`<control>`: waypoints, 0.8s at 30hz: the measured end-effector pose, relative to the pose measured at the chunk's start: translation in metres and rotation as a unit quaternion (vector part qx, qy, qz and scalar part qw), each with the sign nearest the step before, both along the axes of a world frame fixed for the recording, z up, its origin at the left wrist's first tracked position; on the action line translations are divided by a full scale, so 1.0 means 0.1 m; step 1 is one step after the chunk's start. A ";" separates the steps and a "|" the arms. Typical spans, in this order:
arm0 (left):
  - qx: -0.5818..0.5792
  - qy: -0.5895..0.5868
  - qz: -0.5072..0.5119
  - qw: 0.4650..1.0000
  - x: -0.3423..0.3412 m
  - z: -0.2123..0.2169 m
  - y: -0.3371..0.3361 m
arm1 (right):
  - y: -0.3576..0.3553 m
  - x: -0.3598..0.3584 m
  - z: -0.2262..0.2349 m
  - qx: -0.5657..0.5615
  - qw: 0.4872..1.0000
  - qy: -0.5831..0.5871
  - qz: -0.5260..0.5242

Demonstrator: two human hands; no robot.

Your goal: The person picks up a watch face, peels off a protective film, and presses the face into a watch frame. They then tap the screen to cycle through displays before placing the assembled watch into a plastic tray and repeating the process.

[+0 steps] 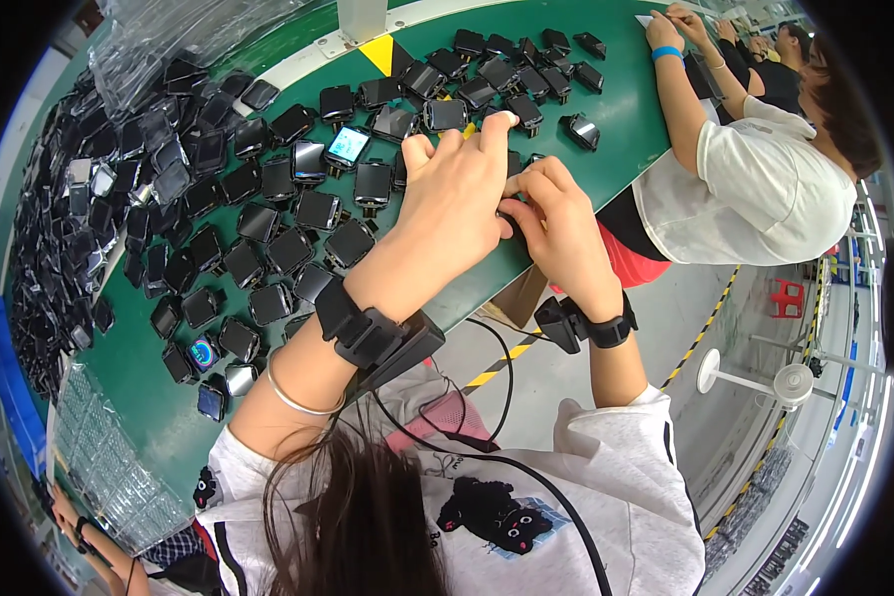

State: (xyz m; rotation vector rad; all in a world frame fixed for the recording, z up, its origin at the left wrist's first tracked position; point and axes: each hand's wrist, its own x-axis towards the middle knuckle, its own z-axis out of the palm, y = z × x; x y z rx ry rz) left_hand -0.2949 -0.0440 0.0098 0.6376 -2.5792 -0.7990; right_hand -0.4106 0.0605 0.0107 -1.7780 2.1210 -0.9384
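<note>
Both hands meet at the near edge of the green surface (606, 129). Left hand (457, 199) and right hand (561, 223) pinch one small black screen module (515, 221) between narrow fingers. Dozens of modules (268, 219) lie spread left of it; most look unhandled.

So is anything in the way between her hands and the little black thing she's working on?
No, nothing visible. The left hand and right hand already meet on a small black piece at the green table's edge. The hands mostly hide it. Other small screens lie beside them.
</note>
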 end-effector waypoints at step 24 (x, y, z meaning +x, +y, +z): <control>-0.077 0.057 -0.009 0.995 -0.52 -0.11 0.03 | -0.04 -0.46 -0.16 0.066 0.972 0.096 -0.205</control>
